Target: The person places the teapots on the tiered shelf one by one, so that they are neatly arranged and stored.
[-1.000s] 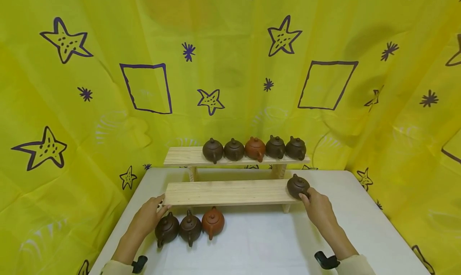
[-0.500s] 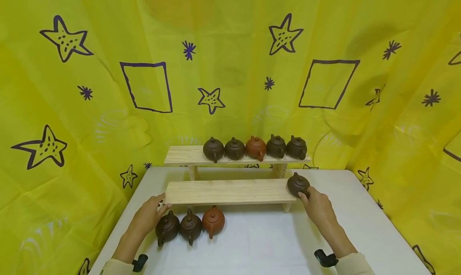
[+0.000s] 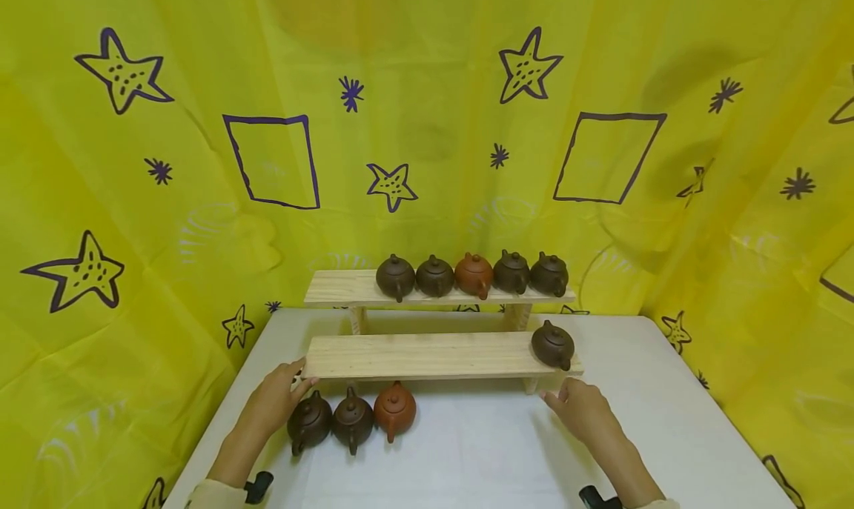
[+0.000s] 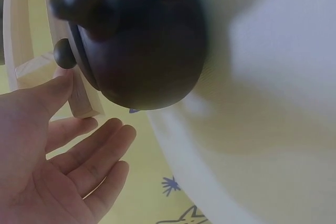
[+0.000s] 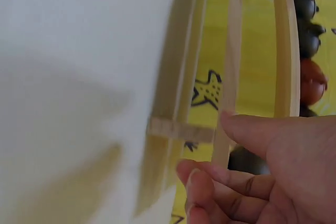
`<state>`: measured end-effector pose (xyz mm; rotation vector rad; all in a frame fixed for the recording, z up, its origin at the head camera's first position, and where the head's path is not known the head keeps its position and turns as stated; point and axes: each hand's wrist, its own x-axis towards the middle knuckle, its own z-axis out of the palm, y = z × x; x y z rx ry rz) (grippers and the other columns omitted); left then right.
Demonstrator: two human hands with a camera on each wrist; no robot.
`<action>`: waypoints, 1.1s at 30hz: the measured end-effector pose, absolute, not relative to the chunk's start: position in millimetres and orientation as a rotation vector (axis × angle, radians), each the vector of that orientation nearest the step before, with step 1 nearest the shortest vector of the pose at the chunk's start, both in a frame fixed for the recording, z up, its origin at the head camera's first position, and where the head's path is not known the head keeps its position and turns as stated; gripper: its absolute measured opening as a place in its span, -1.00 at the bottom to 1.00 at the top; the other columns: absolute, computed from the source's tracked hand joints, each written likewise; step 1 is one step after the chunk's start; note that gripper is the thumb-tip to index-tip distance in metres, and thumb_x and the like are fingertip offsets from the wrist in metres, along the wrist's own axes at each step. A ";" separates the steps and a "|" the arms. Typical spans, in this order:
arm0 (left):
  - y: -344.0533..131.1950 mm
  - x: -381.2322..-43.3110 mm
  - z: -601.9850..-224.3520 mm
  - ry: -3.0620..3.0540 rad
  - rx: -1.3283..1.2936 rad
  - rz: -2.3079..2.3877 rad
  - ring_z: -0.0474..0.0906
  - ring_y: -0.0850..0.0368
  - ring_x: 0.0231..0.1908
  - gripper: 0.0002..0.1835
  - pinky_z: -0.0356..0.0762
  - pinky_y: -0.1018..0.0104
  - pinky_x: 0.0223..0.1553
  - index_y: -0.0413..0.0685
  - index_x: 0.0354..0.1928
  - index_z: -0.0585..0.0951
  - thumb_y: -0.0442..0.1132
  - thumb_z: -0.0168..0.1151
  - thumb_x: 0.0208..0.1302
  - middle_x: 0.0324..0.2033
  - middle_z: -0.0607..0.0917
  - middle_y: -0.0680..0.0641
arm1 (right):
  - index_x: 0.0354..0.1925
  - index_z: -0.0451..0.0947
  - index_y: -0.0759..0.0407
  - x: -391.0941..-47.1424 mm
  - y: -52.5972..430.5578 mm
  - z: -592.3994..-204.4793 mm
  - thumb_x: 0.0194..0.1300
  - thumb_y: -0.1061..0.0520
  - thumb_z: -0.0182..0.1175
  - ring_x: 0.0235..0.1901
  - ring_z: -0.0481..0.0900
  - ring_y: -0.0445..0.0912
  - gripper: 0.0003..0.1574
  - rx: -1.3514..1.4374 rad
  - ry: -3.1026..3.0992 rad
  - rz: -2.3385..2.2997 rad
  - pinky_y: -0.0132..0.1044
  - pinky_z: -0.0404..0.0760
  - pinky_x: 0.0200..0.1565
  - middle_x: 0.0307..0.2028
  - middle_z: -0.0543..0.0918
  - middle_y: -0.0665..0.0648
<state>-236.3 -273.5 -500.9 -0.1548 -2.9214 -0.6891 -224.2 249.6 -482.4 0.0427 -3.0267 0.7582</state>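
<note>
A dark brown teapot stands upright at the right end of the lower wooden shelf, its handle toward me. My right hand is just below and in front of it, apart from it, with loosely curled fingers and nothing between them. My left hand holds the left end of the lower shelf, thumb at the front edge and index finger at the end. Close beside that hand, a dark teapot stands on the table, next to another dark one and a reddish one.
On the upper shelf several teapots stand in a row toward the right, a reddish one in the middle. The stand rests on a white table. A yellow curtain with star drawings hangs behind and at both sides.
My right hand has let go of the dark teapot on the lower shelf and drawn back down toward me. The teapot stays in place. My left hand has not moved.
</note>
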 end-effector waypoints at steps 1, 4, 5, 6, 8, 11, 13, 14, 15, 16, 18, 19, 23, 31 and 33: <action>-273.6 -235.9 -500.6 -2.920 -0.156 -0.687 0.69 -0.29 0.00 -0.38 0.66 -0.24 0.01 -0.40 0.40 0.49 -0.11 0.33 0.50 -0.01 0.71 -0.37 | -0.44 0.49 0.22 -221.9 245.0 -484.9 0.49 -0.08 0.30 -0.51 0.48 -0.03 -0.52 0.055 -3.038 0.776 -0.15 0.49 -0.43 -0.52 0.56 0.10; -274.1 -234.9 -499.9 -2.916 -0.163 -0.680 0.69 -0.29 0.00 -0.39 0.65 -0.24 0.01 -0.41 0.39 0.50 -0.12 0.32 0.50 -0.02 0.71 -0.37 | -0.43 0.51 0.19 -216.6 228.3 -493.6 0.44 -0.13 0.35 -0.49 0.47 -0.06 -0.52 0.098 -3.052 0.814 -0.17 0.50 -0.42 -0.51 0.55 0.06; -274.1 -234.6 -499.8 -2.915 -0.168 -0.677 0.69 -0.29 -0.01 -0.40 0.65 -0.23 0.01 -0.42 0.39 0.50 -0.12 0.32 0.50 -0.03 0.71 -0.37 | -0.42 0.52 0.19 -214.9 221.9 -496.2 0.43 -0.13 0.36 -0.49 0.47 -0.07 -0.53 0.114 -3.054 0.834 -0.17 0.52 -0.41 -0.51 0.55 0.06; -274.1 -234.4 -499.5 -2.914 -0.171 -0.678 0.69 -0.29 -0.01 -0.40 0.65 -0.23 0.01 -0.42 0.39 0.50 -0.12 0.31 0.51 -0.03 0.71 -0.37 | -0.42 0.53 0.18 -213.7 215.0 -498.9 0.41 -0.13 0.38 -0.49 0.47 -0.07 -0.53 0.133 -3.055 0.847 -0.16 0.53 -0.40 -0.51 0.55 0.05; -273.9 -234.3 -499.4 -2.912 -0.173 -0.681 0.69 -0.29 -0.01 -0.40 0.65 -0.23 0.02 -0.43 0.38 0.50 -0.12 0.31 0.51 -0.04 0.70 -0.36 | -0.42 0.53 0.17 -211.3 199.8 -503.3 0.38 -0.14 0.41 -0.48 0.47 -0.08 -0.53 0.174 -3.062 0.865 -0.14 0.55 -0.37 -0.52 0.56 0.04; -273.4 -234.5 -499.5 -2.914 -0.172 -0.689 0.68 -0.29 0.00 -0.39 0.65 -0.23 0.02 -0.43 0.39 0.49 -0.11 0.30 0.51 -0.03 0.70 -0.37 | -0.41 0.55 0.15 -207.5 175.0 -507.6 0.37 -0.17 0.42 -0.47 0.47 -0.07 -0.53 0.244 -3.082 0.900 -0.12 0.56 -0.36 -0.52 0.56 0.03; -273.1 -234.7 -500.0 -2.916 -0.171 -0.692 0.69 -0.29 0.00 -0.39 0.65 -0.23 0.02 -0.43 0.39 0.49 -0.11 0.30 0.52 -0.02 0.70 -0.37 | -0.39 0.55 0.15 -204.7 157.9 -510.1 0.36 -0.18 0.42 -0.46 0.48 -0.07 -0.52 0.300 -3.088 0.924 -0.09 0.55 -0.35 -0.51 0.56 0.03; -273.1 -234.8 -500.4 -2.918 -0.170 -0.691 0.69 -0.28 -0.01 -0.38 0.65 -0.22 0.01 -0.43 0.39 0.49 -0.10 0.30 0.52 -0.03 0.70 -0.37 | -0.38 0.55 0.15 -203.3 149.5 -511.2 0.36 -0.19 0.42 -0.46 0.48 -0.06 -0.52 0.333 -3.085 0.939 -0.08 0.55 -0.35 -0.51 0.56 0.04; -273.0 -234.9 -500.7 -2.918 -0.169 -0.689 0.69 -0.28 -0.01 -0.38 0.65 -0.22 0.01 -0.43 0.39 0.49 -0.10 0.30 0.52 -0.03 0.71 -0.37 | -0.37 0.55 0.16 -202.0 141.2 -512.1 0.35 -0.20 0.42 -0.45 0.50 -0.06 -0.51 0.367 -3.081 0.948 -0.07 0.56 -0.35 -0.50 0.58 0.04; -272.9 -234.8 -501.0 -2.920 -0.169 -0.686 0.69 -0.28 -0.01 -0.38 0.66 -0.21 0.00 -0.43 0.40 0.49 -0.10 0.30 0.52 -0.03 0.71 -0.37 | -0.36 0.56 0.16 -200.7 132.9 -513.1 0.35 -0.21 0.42 -0.45 0.51 -0.05 -0.51 0.402 -3.072 0.957 -0.06 0.57 -0.35 -0.49 0.59 0.05; -272.8 -234.9 -501.2 -2.918 -0.170 -0.680 0.69 -0.28 -0.01 -0.38 0.66 -0.21 0.00 -0.43 0.39 0.49 -0.10 0.31 0.51 -0.03 0.71 -0.37 | -0.33 0.57 0.18 -198.3 117.5 -514.8 0.35 -0.23 0.41 -0.43 0.55 -0.04 -0.49 0.471 -3.054 0.984 -0.03 0.60 -0.35 -0.47 0.62 0.07; -272.8 -235.0 -501.2 -2.917 -0.170 -0.675 0.70 -0.27 -0.02 -0.39 0.66 -0.21 0.00 -0.42 0.39 0.49 -0.10 0.31 0.51 -0.03 0.71 -0.38 | -0.31 0.58 0.19 -197.5 110.2 -515.3 0.35 -0.24 0.41 -0.43 0.57 -0.03 -0.48 0.497 -3.048 0.993 -0.02 0.61 -0.35 -0.47 0.63 0.08; -272.8 -234.3 -499.8 -2.913 -0.172 -0.673 0.69 -0.29 -0.01 -0.39 0.66 -0.22 0.01 -0.43 0.39 0.50 -0.11 0.31 0.51 -0.03 0.71 -0.38 | -0.23 0.61 0.23 -195.9 83.4 -516.2 0.36 -0.26 0.40 -0.42 0.59 -0.05 -0.44 0.593 -3.036 1.015 -0.04 0.65 -0.35 -0.44 0.67 0.10; -274.1 -233.0 -498.7 -2.912 -0.169 -0.683 0.68 -0.33 0.02 -0.39 0.66 -0.23 0.02 -0.44 0.39 0.50 -0.12 0.31 0.51 -0.02 0.70 -0.40 | -0.61 0.48 0.07 -199.7 39.3 -523.1 0.29 -0.32 0.44 -0.64 0.33 -0.25 -0.36 0.639 -2.942 0.907 -0.35 0.37 -0.59 -0.68 0.44 -0.13; -274.1 -233.6 -498.6 -2.912 -0.171 -0.681 0.68 -0.33 0.02 -0.39 0.66 -0.23 0.02 -0.43 0.39 0.50 -0.11 0.31 0.51 -0.02 0.71 -0.39 | -0.74 0.31 -0.02 -200.2 32.3 -525.5 0.29 -0.31 0.45 -0.72 0.18 -0.30 -0.26 0.627 -2.923 0.899 -0.41 0.21 -0.67 -0.77 0.24 -0.20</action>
